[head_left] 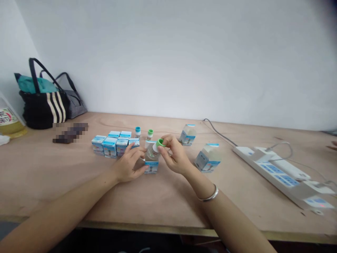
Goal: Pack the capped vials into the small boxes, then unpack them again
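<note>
My right hand pinches a small clear bottle near its green cap, and the bottle leans to the left. My left hand stands open just left of the bottle, its fingertips close to the bottle and to a small blue-and-white carton below it. I cannot tell whether those fingertips touch either one. A tight group of similar cartons lies to the left. Behind my hands stand a blue-capped bottle and a green-capped bottle. A metal bangle circles my right wrist.
Two larger cartons stand right of my hands on the plywood table. Further right lies a white power strip with cables. A striped tote bag and a pixelated object sit far left.
</note>
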`<state>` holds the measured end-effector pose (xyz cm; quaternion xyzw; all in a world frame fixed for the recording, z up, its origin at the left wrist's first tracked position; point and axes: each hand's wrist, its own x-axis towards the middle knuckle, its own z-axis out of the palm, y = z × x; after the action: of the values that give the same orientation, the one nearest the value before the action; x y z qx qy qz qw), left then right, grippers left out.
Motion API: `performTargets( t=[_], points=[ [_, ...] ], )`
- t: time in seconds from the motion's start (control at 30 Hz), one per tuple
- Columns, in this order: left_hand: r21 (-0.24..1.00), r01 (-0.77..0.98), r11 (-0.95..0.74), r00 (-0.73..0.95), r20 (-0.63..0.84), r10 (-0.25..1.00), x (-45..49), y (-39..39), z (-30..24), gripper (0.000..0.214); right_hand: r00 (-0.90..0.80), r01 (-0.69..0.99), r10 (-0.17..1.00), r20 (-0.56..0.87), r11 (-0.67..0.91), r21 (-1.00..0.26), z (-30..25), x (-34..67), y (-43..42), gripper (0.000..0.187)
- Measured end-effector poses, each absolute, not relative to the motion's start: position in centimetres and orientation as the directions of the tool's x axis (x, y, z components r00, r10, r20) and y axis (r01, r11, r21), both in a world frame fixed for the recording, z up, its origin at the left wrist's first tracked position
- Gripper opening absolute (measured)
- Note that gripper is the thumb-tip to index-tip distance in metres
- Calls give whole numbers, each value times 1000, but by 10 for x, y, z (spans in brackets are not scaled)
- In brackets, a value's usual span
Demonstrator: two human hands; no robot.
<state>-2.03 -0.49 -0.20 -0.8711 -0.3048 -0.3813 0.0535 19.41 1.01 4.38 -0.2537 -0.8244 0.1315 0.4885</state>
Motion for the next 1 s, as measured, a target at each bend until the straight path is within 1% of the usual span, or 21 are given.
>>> performTargets(
  t=[0.1,0.2,0.3,0.4,0.5,0.6,0.67,0.7,0.77,0.8,0.83,0.87,0.9,0.93,1.0],
  points=[
    [110,586,-803,523,705,479,-19,-6,0,20,-432,319,512,742,857,-404,44,195,12,9],
    [64,603,-795,527,717,457,-19,-7,4,22,-445,334,504,740,860,-386,45,196,12,8],
    [24,585,-811,557,715,423,-19,-8,6,21,-501,381,517,694,852,-359,44,196,10,14],
    [39,566,-824,562,712,420,-19,-8,5,18,-596,440,508,622,855,-276,41,193,9,14],
    [76,553,-830,556,708,436,-20,-6,0,18,-648,465,496,578,859,-214,37,189,9,12],
    [80,553,-829,551,711,436,-21,-3,-3,23,-645,449,501,577,859,-244,34,187,9,17],
    [61,562,-825,560,706,433,-22,-3,-2,30,-591,425,529,609,846,-323,34,189,12,21],
    [48,568,-822,568,699,434,-22,-3,-2,33,-531,434,562,634,823,-367,33,191,15,21],
    [27,577,-816,582,688,434,-21,-4,0,35,-366,543,657,659,726,-423,32,200,24,18],
    [21,579,-815,587,684,434,-21,-4,1,34,-269,640,709,652,637,-429,31,205,29,16],
    [19,578,-816,589,682,433,-21,-5,1,32,-200,750,761,618,524,-403,30,212,34,12],
    [22,576,-817,589,682,434,-20,-5,1,30,-146,848,816,559,395,-354,28,219,39,9],
    [28,574,-818,588,682,435,-20,-5,1,28,-82,912,865,495,265,-313,27,226,44,10],
    [36,572,-819,584,683,438,-20,-4,1,27,-33,941,904,427,172,-290,25,232,48,15],
    [54,572,-818,580,679,450,-20,-3,-1,25,13,949,959,281,76,-306,21,242,54,22]
  ],
)
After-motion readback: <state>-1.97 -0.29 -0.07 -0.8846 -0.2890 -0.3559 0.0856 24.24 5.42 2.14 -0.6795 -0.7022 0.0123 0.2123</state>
